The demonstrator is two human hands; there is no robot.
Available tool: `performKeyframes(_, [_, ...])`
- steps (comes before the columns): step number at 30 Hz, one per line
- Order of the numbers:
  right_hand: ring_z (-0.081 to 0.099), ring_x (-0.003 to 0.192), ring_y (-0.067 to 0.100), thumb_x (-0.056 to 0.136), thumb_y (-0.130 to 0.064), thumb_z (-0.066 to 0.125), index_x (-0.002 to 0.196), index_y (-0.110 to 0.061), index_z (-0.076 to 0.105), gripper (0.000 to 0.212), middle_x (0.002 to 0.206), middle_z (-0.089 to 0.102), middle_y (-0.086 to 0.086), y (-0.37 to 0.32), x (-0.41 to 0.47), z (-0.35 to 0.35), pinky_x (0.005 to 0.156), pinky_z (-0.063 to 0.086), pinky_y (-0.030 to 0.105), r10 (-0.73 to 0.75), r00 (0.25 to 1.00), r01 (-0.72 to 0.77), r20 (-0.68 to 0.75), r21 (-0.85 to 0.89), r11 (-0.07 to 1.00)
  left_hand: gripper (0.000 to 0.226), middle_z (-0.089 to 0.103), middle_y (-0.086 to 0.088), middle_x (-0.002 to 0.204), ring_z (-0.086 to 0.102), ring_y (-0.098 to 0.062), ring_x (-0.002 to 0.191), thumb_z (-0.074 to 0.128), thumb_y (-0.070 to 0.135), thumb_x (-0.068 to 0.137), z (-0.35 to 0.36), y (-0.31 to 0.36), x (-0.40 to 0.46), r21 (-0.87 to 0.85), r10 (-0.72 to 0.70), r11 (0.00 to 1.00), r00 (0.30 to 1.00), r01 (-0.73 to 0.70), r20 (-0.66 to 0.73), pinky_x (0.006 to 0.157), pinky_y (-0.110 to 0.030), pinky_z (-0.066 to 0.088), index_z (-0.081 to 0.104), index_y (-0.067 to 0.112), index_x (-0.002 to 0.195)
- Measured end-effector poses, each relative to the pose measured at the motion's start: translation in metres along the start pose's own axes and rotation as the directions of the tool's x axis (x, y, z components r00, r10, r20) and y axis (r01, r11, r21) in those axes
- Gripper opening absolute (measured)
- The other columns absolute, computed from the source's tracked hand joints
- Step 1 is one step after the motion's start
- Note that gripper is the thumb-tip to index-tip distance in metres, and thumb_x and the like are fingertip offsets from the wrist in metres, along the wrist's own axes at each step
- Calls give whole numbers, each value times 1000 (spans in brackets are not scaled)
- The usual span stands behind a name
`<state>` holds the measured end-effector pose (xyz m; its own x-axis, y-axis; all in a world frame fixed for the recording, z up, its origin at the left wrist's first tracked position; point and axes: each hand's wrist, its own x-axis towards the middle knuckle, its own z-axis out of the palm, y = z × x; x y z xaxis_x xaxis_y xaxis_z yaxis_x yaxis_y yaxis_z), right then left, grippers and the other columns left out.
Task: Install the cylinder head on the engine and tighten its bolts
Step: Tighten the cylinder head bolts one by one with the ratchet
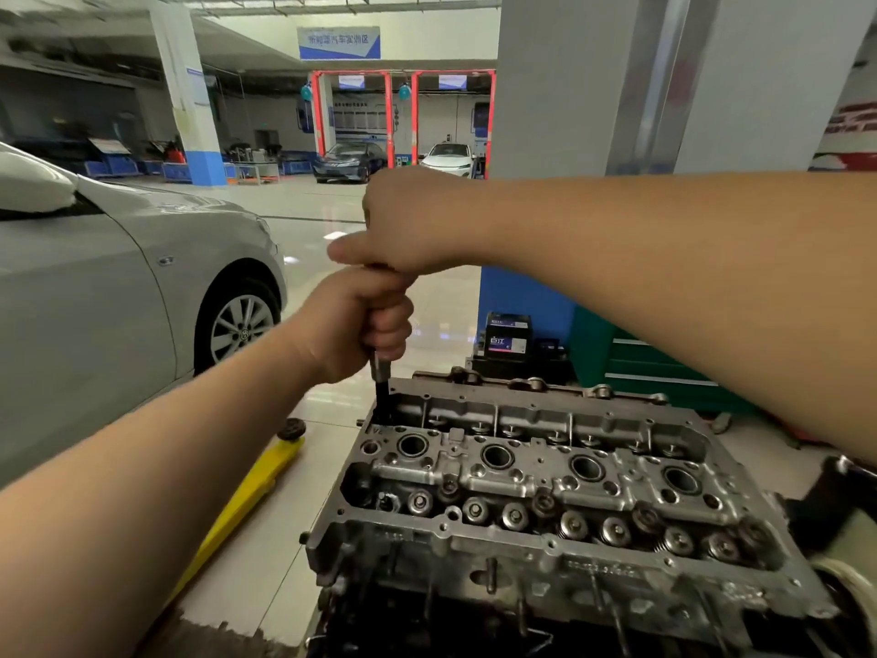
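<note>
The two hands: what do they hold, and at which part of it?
Both grip one upright socket tool. The left hand wraps its shaft just above the socket; the right hand grips the top end, which it hides. The tip stands in the cylinder head.

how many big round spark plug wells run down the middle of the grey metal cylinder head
4, in a row along the centre of the grey metal cylinder head: far-left well, second, third, far-right. None seems hidden.

Blue-and-white hanging sign (339, 42) with Chinese characters too blurred to read, dark box (507, 336) on the floor with a label showing "巨江", VW badge on the silver car's wheel hub (244, 333), stamped marks on the cylinder head (569, 472) illegible
</note>
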<state>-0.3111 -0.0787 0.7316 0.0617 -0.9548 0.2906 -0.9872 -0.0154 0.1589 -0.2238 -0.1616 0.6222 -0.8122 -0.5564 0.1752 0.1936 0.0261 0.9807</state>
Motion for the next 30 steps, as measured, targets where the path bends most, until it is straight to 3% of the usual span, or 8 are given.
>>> performKeyframes(4, [54, 77, 5, 105, -37, 52, 117, -21, 63, 23, 91, 56, -13, 9, -9, -15, 58, 35, 16, -138, 985, 135, 99, 44, 990, 58, 12, 2, 54, 9, -17, 48, 77, 23, 70, -16, 2, 4, -54, -61, 995, 946, 82, 318, 52, -30, 16, 21, 23, 57])
performKeyframes(8, [60, 75, -2, 104, -25, 52, 115, -27, 64, 16, 95, 61, -16, 19, -13, -17, 68, 42, 22, -203, 972, 195, 116, 78, 978, 61, 20, 0, 55, 17, -17, 48, 87, 37, 73, -19, 2, 2, -76, -35, 995, 935, 66, 354, 53, -32, 21, 30, 20, 60])
performKeyframes(13, [55, 82, 7, 107, -37, 52, 110, -22, 67, 21, 87, 56, -16, 20, -4, -5, 64, 33, 19, -181, 983, 182, 41, 3, 983, 29, 67, -2, 77, 65, -15, 70, 71, 43, 91, 10, -10, -23, 270, 125, 961, 957, -52, -263, 72, -37, 54, 67, 14, 91])
performKeyframes(17, [45, 62, 10, 103, -59, 48, 79, -17, 58, 49, 70, 52, -3, 10, 4, 6, 54, 28, 29, -123, 990, 118, -74, -71, 990, 13, 61, -1, 81, 56, -17, 72, 68, 26, 97, 37, -35, -29, 183, 152, 981, 824, -60, -546, 70, -33, 43, 60, 17, 97])
performKeyframes(21, [38, 55, 13, 97, -70, 49, 64, -22, 43, 59, 63, 43, -3, 5, 0, 6, 52, 26, 31, -42, 985, 19, -168, -133, 991, 32, 36, -10, 76, 32, -27, 68, 65, 29, 94, 51, -30, -13, 140, 150, 987, 728, -75, -669, 67, -43, 29, 43, 11, 81])
performKeyframes(24, [45, 60, 14, 99, -68, 49, 76, -18, 59, 56, 70, 51, -4, 13, -3, 3, 53, 28, 30, -55, 991, 41, -125, -109, 993, 42, 29, -10, 61, 26, -22, 50, 64, 31, 96, 35, -26, -7, 105, 70, 994, 865, -20, -497, 55, -36, 23, 37, 14, 68])
performKeyframes(26, [56, 70, 7, 104, -52, 51, 108, -20, 70, 38, 85, 60, -12, 20, -6, -4, 57, 35, 20, -131, 991, 131, -21, 30, 991, 52, 17, -3, 56, 15, -19, 48, 61, 27, 98, 13, -21, -7, 56, -16, 998, 987, 25, -161, 53, -34, 16, 23, 24, 62])
performKeyframes(30, [57, 80, 8, 106, -32, 52, 115, -27, 64, 16, 89, 56, -18, 24, -6, -12, 61, 36, 16, -260, 964, 260, 65, 6, 966, 54, 7, 0, 53, 7, -18, 49, 49, 32, 97, -9, -13, -8, 45, -73, 997, 969, 65, 235, 55, -35, 11, 16, 23, 56])
